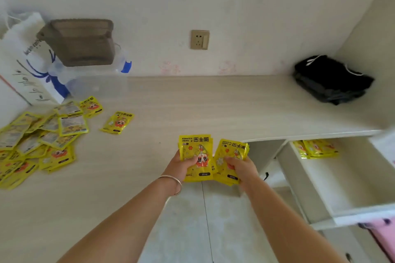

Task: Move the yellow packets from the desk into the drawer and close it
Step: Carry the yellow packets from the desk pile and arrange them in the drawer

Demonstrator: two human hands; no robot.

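My left hand [180, 165] grips a stack of yellow packets [195, 145] and my right hand [241, 166] grips a second stack of yellow packets [232, 148]. Both stacks are held side by side over the desk's front edge, just left of the open drawer [350, 177]. A few yellow packets [316, 148] lie at the back of that drawer. Several more yellow packets [38, 141] are scattered in a pile on the desk [192, 102] at the left, with a single packet [117, 123] apart from them.
A white paper bag with blue print [30, 66] and a brown lidded plastic box [83, 42] stand at the desk's back left. A black bag [331, 79] lies at the back right. A wall socket [199, 39] is above the desk.
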